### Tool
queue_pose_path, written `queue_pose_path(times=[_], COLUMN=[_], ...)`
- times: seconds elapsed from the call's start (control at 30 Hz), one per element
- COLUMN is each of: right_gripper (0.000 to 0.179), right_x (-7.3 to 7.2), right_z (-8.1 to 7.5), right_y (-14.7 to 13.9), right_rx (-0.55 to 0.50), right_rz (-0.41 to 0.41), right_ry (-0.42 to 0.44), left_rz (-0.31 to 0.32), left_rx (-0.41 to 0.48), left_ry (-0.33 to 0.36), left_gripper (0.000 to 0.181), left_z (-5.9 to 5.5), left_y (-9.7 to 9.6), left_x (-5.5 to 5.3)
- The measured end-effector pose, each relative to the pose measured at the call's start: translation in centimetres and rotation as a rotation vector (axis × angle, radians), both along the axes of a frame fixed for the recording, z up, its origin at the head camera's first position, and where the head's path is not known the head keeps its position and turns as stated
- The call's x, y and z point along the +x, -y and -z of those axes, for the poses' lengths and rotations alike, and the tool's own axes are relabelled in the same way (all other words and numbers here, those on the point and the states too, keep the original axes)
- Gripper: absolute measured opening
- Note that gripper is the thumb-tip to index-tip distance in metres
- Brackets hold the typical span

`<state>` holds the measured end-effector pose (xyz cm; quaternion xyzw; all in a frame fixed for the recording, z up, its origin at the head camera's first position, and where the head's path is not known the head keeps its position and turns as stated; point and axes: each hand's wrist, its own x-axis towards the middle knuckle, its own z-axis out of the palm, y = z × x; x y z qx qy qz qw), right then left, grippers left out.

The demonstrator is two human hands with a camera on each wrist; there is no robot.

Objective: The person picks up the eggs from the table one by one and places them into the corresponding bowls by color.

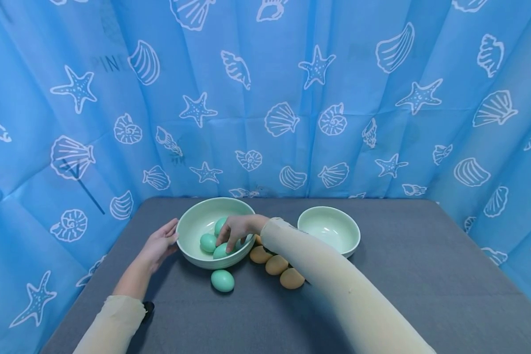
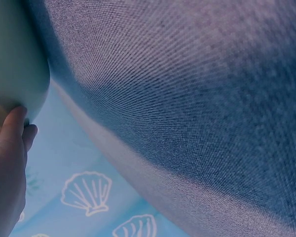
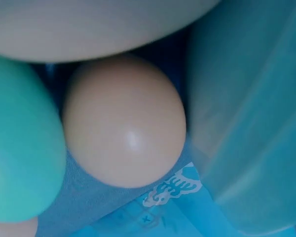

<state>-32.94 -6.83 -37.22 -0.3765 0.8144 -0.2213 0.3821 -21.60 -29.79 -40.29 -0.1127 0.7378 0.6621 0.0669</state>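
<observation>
A large pale green bowl [image 1: 194, 255] stands at the left of the table with several green eggs [image 1: 208, 242] inside. My right hand [image 1: 236, 231] reaches down into it, with thumb and fingertips around a green egg [image 1: 221, 251] near the front wall. Against the bowl's left outer side, my left hand [image 1: 158, 244] rests with its fingers nearly straight. The left wrist view shows its fingertips [image 2: 16, 121] touching the bowl wall [image 2: 19, 59]. Another green egg [image 1: 222, 281] lies on the table in front of the bowl. The right hand is out of the right wrist view.
Several brown eggs [image 1: 276, 265] lie in a slanting row right of the large bowl, partly under my right sleeve [image 1: 332, 270]. A smaller pale green bowl [image 1: 327, 223] stands farther right. In the right wrist view, a brown egg [image 3: 126, 123] touches a green egg [image 3: 19, 143].
</observation>
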Motion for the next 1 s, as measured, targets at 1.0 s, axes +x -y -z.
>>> queue_pose_path(times=[1.0], right_gripper=[0.038], right_x=[0.7], right_z=[-2.4], right_y=[-3.2], right_rx=[-0.225], right_rz=[0.212], right_ry=[0.032], left_rz=[0.018], left_rx=[-0.019], left_ry=[-0.028], left_gripper=[0.059], left_z=[0.2], left_y=[-0.1], left_x=[0.1])
